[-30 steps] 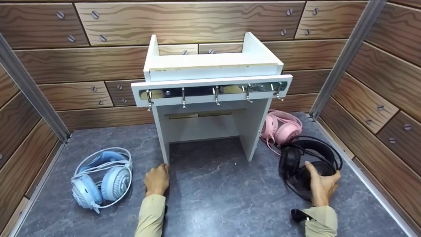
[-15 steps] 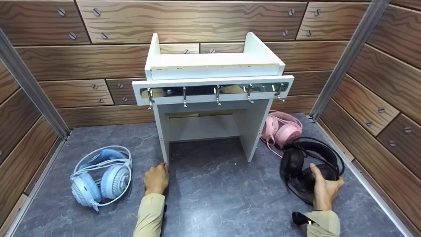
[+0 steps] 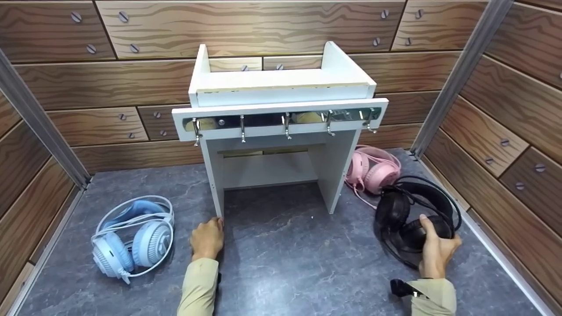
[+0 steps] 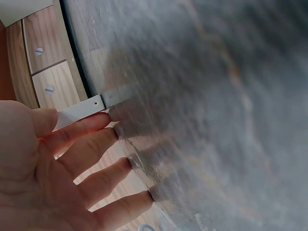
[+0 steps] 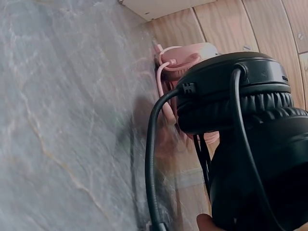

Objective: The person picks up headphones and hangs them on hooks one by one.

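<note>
My left hand is at the foot of the left side panel of a white shelf rack. In the left wrist view, the thumb and index finger pinch the white panel's end while the other fingertips touch the grey surface. With my right hand, I grip one ear cup of black headphones. Their cable is looped about them. Behind these, pink headphones lie beside the rack's right panel, partly covered by it. Most of the right hand is hidden in its wrist view.
Light-blue headphones lie to the left of my left hand. A row of several metal hooks crosses the rack's front board. Wood-patterned walls enclose the back and sides of the grey marbled surface.
My right hand has moved slightly right with the black headphones, which have turned a little. The left hand stays at the rack's panel.
</note>
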Tool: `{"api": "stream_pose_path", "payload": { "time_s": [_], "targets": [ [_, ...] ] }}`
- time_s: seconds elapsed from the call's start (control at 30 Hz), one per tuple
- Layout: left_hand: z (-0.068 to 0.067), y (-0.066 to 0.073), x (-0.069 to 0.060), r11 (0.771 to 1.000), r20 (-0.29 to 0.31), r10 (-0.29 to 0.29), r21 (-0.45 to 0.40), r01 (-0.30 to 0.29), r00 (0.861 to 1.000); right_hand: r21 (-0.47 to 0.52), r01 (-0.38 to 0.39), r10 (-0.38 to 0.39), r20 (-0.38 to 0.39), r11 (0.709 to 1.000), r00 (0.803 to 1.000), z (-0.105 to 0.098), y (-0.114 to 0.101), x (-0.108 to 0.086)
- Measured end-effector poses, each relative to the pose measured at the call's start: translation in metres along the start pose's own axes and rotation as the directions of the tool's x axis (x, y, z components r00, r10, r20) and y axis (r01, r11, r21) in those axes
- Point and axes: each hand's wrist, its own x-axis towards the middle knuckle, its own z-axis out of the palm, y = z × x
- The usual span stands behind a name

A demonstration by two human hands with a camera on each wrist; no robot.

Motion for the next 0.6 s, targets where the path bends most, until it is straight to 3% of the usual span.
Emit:
{"api": "stream_pose_path", "payload": {
  "time_s": [0.2, 0.43, 0.6],
  "targets": [
    [0.000, 0.000, -0.001, 1.000, 0.000, -0.012, -0.009, 0.012, 1.000, 0.071, -0.011, 0.011, -0.005, 0.997, 1.000, -0.001, -0.002, 0.000],
    [-0.002, 0.001, -0.003, 1.000, -0.023, 0.010, -0.006, -0.010, 1.000, 0.251, -0.043, 0.026, 0.072, 0.967, 0.997, -0.001, -0.009, -0.004],
    [-0.003, 0.002, -0.002, 1.000, -0.014, -0.008, -0.012, 0.008, 1.000, 0.257, -0.032, 0.014, 0.071, 0.966, 0.997, 0.000, -0.011, -0.006]
  ]
}}
